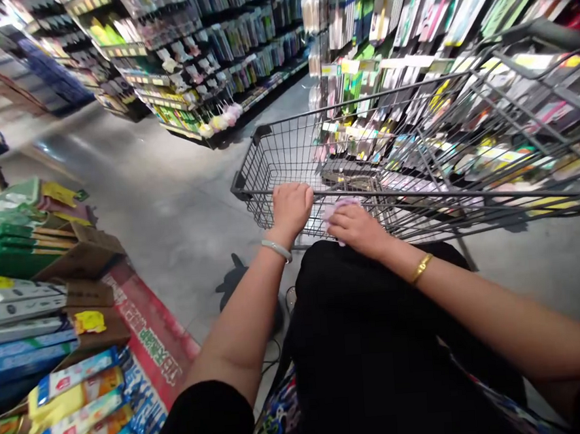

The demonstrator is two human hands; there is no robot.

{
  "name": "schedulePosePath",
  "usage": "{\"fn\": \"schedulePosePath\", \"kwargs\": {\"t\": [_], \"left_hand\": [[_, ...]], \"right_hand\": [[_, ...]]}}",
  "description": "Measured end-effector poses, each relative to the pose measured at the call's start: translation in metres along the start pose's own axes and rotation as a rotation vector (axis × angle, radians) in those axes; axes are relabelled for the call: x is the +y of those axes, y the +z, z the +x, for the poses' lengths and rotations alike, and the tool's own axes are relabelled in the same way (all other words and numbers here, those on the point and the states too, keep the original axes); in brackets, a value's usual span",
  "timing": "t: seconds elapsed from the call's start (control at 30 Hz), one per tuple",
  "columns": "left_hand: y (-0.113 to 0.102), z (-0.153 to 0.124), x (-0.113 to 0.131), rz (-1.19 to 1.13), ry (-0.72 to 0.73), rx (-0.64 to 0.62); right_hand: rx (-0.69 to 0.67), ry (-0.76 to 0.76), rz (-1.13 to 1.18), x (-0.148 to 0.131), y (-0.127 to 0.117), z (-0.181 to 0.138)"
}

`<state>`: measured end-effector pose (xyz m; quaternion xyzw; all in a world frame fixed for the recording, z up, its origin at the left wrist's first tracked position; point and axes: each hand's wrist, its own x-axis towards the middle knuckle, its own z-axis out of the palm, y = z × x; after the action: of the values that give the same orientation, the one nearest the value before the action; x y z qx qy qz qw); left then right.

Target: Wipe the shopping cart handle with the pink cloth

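Observation:
My left hand (291,207) is closed over the near rim of a grey wire shopping cart (266,156), its fingers wrapped round the bar. My right hand (355,226) rests beside it, fingers curled on a small pale pink cloth (337,207) pressed against the cart's rim. A pale bangle sits on my left wrist and a gold bracelet on my right. A black bag or garment (370,323) hangs in front of my body below both hands.
Shelves of packaged goods (46,336) stand at my left, with sponges and boxed items. A tall rack of hanging packets (438,70) lines the right behind the cart. More shelving (202,58) lies ahead across a grey concrete floor (170,191).

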<state>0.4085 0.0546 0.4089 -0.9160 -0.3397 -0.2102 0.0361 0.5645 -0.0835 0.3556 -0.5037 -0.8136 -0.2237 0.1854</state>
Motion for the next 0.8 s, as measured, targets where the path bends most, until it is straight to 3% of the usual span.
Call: {"fn": "schedulePosePath", "kwargs": {"t": [0.13,0.3,0.37,0.53,0.7,0.8], "left_hand": [[0.003,0.001,0.003,-0.018,-0.032,0.011],[0.003,0.001,0.002,-0.026,-0.035,0.012],[0.003,0.000,0.003,-0.024,-0.032,0.012],[0.004,0.000,0.004,-0.015,-0.042,0.039],[0.003,0.001,0.004,-0.031,-0.045,0.011],[0.004,0.001,0.004,-0.049,-0.040,0.007]], "right_hand": [[0.074,0.027,-0.031,-0.005,0.014,0.011],[-0.160,0.017,0.099,-0.010,0.029,-0.009],[-0.128,0.069,0.116,-0.012,0.021,-0.010],[0.109,0.310,0.019,-0.013,0.008,-0.016],[-0.086,0.273,0.073,-0.021,0.019,-0.050],[0.012,0.412,0.079,-0.023,0.005,-0.054]]}}
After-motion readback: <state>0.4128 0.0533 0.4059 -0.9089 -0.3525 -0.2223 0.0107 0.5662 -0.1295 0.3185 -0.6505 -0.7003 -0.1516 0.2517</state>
